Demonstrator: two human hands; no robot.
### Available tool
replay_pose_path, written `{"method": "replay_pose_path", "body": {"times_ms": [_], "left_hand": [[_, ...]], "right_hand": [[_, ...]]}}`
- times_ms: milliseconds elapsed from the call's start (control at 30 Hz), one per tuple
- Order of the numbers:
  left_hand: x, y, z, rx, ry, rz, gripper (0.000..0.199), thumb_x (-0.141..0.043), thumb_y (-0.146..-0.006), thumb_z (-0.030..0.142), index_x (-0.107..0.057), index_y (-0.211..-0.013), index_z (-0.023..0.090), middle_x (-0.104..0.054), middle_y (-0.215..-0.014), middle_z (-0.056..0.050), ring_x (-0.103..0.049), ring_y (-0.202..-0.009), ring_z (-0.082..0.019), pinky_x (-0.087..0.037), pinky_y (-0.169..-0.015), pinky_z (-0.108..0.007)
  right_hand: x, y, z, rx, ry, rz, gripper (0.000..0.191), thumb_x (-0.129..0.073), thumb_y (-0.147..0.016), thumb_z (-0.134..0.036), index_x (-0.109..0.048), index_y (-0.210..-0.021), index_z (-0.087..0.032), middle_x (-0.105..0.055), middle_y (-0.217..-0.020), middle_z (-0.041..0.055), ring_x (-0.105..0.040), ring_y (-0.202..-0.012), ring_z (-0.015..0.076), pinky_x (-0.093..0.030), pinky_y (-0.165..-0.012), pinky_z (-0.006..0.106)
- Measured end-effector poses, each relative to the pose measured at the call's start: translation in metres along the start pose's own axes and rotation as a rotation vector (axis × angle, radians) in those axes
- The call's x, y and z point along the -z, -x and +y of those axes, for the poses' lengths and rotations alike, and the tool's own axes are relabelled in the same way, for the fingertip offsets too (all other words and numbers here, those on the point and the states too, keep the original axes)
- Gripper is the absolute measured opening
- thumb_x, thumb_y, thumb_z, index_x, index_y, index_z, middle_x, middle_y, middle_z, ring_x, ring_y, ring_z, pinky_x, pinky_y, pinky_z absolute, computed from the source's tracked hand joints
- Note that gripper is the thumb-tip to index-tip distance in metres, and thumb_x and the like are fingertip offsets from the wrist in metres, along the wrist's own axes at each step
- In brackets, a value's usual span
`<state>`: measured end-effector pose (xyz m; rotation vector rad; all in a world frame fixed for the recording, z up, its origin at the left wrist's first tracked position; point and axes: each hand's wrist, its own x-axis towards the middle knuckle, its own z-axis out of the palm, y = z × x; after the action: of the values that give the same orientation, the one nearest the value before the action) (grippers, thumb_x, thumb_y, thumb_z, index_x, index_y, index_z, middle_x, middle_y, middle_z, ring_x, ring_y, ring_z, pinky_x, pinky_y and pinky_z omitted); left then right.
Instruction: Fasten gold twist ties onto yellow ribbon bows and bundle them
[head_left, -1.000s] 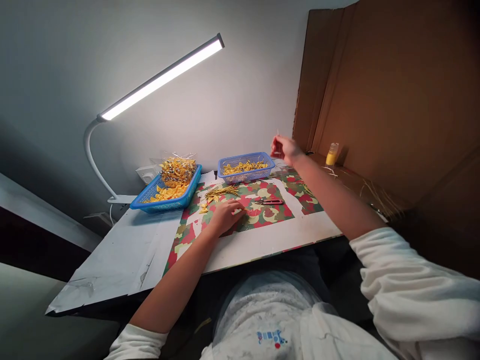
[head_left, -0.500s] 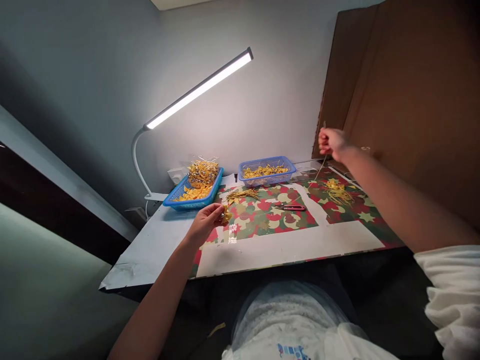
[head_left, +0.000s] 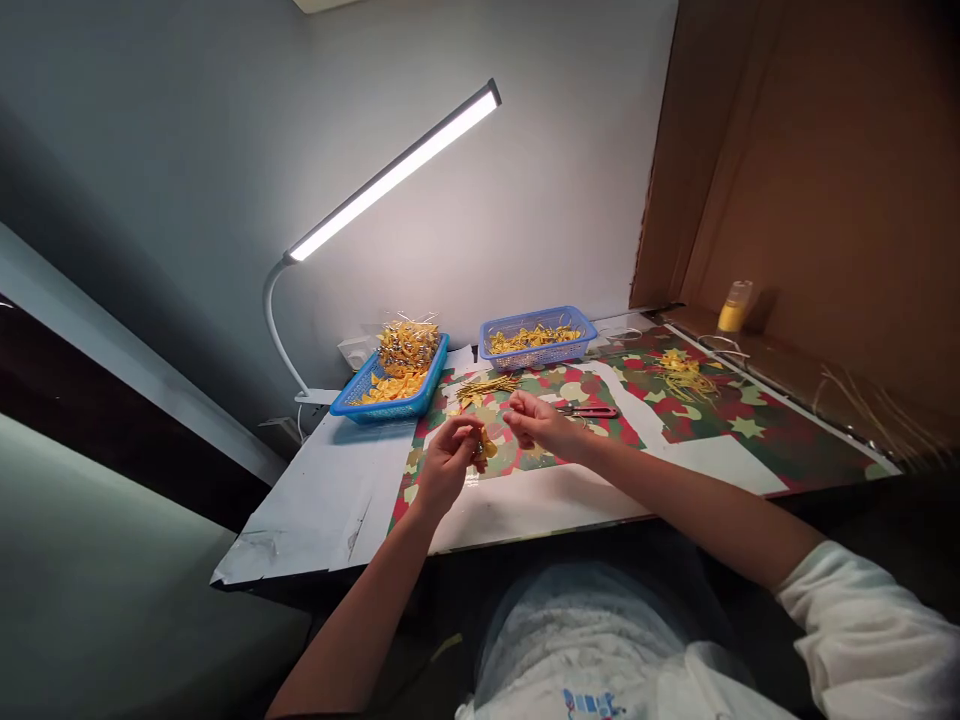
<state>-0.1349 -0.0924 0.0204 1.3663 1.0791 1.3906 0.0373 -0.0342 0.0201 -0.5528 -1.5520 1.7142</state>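
Above the patterned sheet, my left hand [head_left: 450, 462] is closed on a small yellow piece [head_left: 487, 444] with shiny bits, whose kind I cannot make out. Just to its right is my right hand [head_left: 541, 424], fingers pinched together; whatever they hold is too small to see. Between the two hands there is a narrow gap. A bundle of thin yellow-brown strands [head_left: 489, 387] lies behind them. Red-handled thread snips [head_left: 589, 411] rest on the sheet just past my right wrist.
At the back left, a blue basket [head_left: 397, 408] holds yellow pieces and a shiny heap. A violet-blue basket [head_left: 536, 356] holds more yellow pieces. Yellow strands [head_left: 688, 376] lie to the right. A lamp [head_left: 397, 175] arches overhead. Beside the cardboard [head_left: 825, 200] stands a small yellow-filled bottle [head_left: 733, 308].
My right hand has come down and left from beside the cardboard, where a long strand trailed from it, to close beside my left hand. My left hand still holds the yellow piece.
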Motion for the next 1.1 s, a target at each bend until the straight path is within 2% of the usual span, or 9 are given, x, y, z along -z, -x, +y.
{"method": "replay_pose_path", "body": {"times_ms": [133,267,500,600,733,800,900,1000,1100], "left_hand": [[-0.005,-0.002,-0.008,0.028,0.029,-0.064,0.045,-0.073,-0.074,0.052,-0.059,-0.101,0.019,-0.055,-0.064,0.004,-0.052,-0.051,-0.009,-0.046,-0.046,-0.022],[-0.01,0.0,-0.013,-0.07,-0.061,-0.084,0.042,-0.068,-0.078,0.054,-0.062,-0.098,0.017,-0.058,-0.068,0.002,-0.054,-0.054,-0.01,-0.048,-0.047,-0.022],[-0.016,-0.002,-0.005,-0.451,-0.769,-0.163,0.015,-0.052,-0.092,0.03,-0.063,-0.097,0.02,-0.069,-0.077,-0.003,-0.062,-0.064,-0.013,-0.051,-0.061,-0.025],[-0.035,-0.009,-0.002,-0.533,-1.138,-0.299,0.012,-0.05,-0.091,0.017,-0.062,-0.091,0.019,-0.069,-0.079,-0.005,-0.065,-0.071,-0.017,-0.051,-0.067,-0.027],[-0.071,-0.011,-0.001,-0.448,-1.46,-0.579,0.017,-0.048,-0.087,0.008,-0.061,-0.094,0.017,-0.069,-0.086,-0.008,-0.066,-0.082,-0.02,-0.051,-0.066,-0.027],[-0.085,-0.01,0.0,-0.42,-1.5,-0.683,0.016,-0.048,-0.088,0.011,-0.061,-0.097,0.016,-0.069,-0.091,-0.009,-0.066,-0.087,-0.022,-0.051,-0.067,-0.029],[-0.095,-0.008,-0.003,-0.393,-1.434,-0.708,0.017,-0.052,-0.09,0.027,-0.061,-0.1,0.016,-0.069,-0.093,-0.01,-0.066,-0.091,-0.024,-0.052,-0.071,-0.031],[-0.091,-0.006,-0.01,-0.384,-1.287,-0.654,0.026,-0.063,-0.083,0.039,-0.062,-0.096,0.017,-0.069,-0.093,-0.009,-0.065,-0.09,-0.024,-0.052,-0.074,-0.032],[-0.077,-0.006,-0.017,-0.413,-1.074,-0.561,0.025,-0.067,-0.078,0.039,-0.061,-0.093,0.019,-0.068,-0.091,-0.007,-0.065,-0.085,-0.021,-0.051,-0.072,-0.03]], "right_hand": [[0.003,0.002,-0.014,0.001,-0.007,0.106,0.046,-0.072,-0.07,-0.038,-0.029,-0.075,-0.023,-0.028,-0.059,-0.0113,-0.026,-0.047,0.0039,-0.023,-0.045,0.019],[0.004,-0.001,-0.012,0.0,0.047,0.17,0.044,-0.07,-0.069,-0.036,-0.029,-0.076,-0.023,-0.027,-0.06,-0.0112,-0.024,-0.048,0.0038,-0.023,-0.045,0.019],[0.029,-0.036,-0.008,-0.005,0.294,0.064,0.039,-0.067,-0.073,-0.033,-0.03,-0.072,-0.022,-0.031,-0.059,-0.0102,-0.028,-0.047,0.0047,-0.024,-0.045,0.02],[0.043,-0.066,-0.04,-0.032,0.47,0.102,0.032,-0.064,-0.079,-0.024,-0.033,-0.071,-0.021,-0.042,-0.057,-0.0078,-0.031,-0.05,0.0061,-0.025,-0.048,0.02],[0.06,-0.106,-0.112,0.071,0.421,0.312,0.021,-0.048,-0.093,-0.028,-0.038,-0.078,-0.019,-0.061,-0.076,0.0009,-0.046,-0.061,0.0092,-0.036,-0.056,0.021],[0.069,-0.121,-0.143,0.088,0.352,0.349,0.02,-0.047,-0.094,-0.035,-0.041,-0.084,-0.019,-0.06,-0.078,0.001,-0.049,-0.063,0.0103,-0.04,-0.059,0.023],[0.087,-0.135,-0.166,0.06,0.339,0.465,0.021,-0.043,-0.095,-0.04,-0.044,-0.093,-0.019,-0.056,-0.079,0.0009,-0.047,-0.06,0.0101,-0.042,-0.059,0.023],[0.106,-0.141,-0.158,-0.079,0.469,0.546,0.027,-0.037,-0.096,-0.042,-0.048,-0.1,-0.018,-0.057,-0.082,0.0037,-0.046,-0.061,0.0113,-0.044,-0.06,0.024],[0.121,-0.141,-0.135,-0.198,0.841,0.522,0.037,-0.04,-0.094,-0.049,-0.055,-0.104,-0.017,-0.062,-0.093,0.0104,-0.055,-0.077,0.0176,-0.049,-0.071,0.032]]}}
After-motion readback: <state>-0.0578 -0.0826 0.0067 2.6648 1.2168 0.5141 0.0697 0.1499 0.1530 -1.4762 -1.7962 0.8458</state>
